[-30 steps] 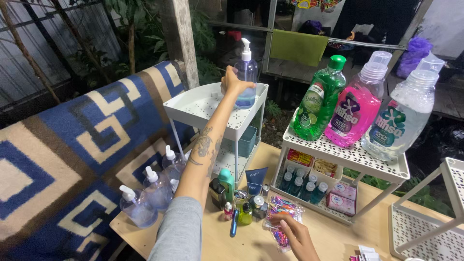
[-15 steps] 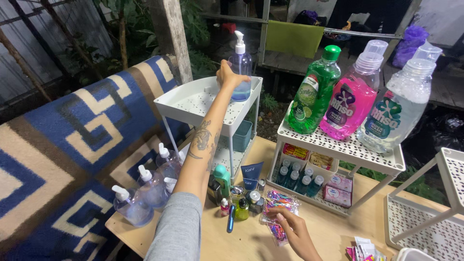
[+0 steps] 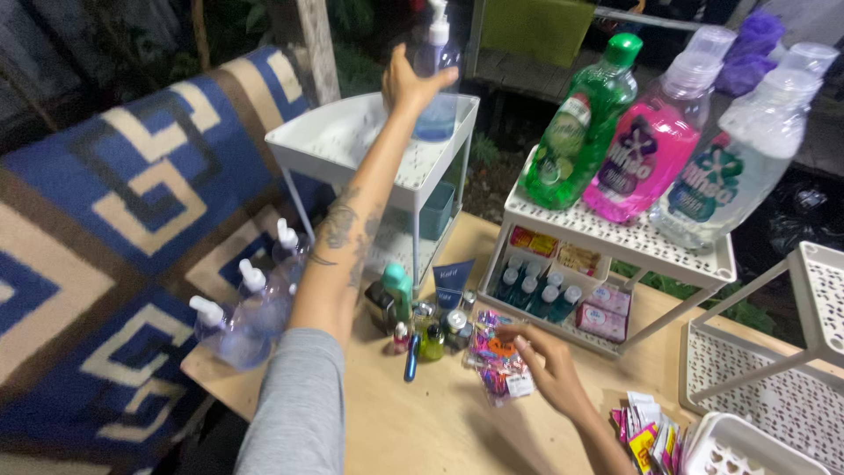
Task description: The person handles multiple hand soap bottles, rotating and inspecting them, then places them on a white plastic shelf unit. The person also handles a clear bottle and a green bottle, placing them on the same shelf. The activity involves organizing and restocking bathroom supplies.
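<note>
Fingers of my left hand wrap the pump bottle, which stands on the top tier of the white rack, at its far right corner; my arm is stretched out because that corner lies far from me. My right hand, nearer than the rack on the worktop, pinches a clear packet of colourful bits. The pump's nozzle is cut off; the packet's contents are too blurred to make out.

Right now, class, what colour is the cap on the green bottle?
Green, like the green bottle itself; head view.

Clear packet — colourful, on table
</note>
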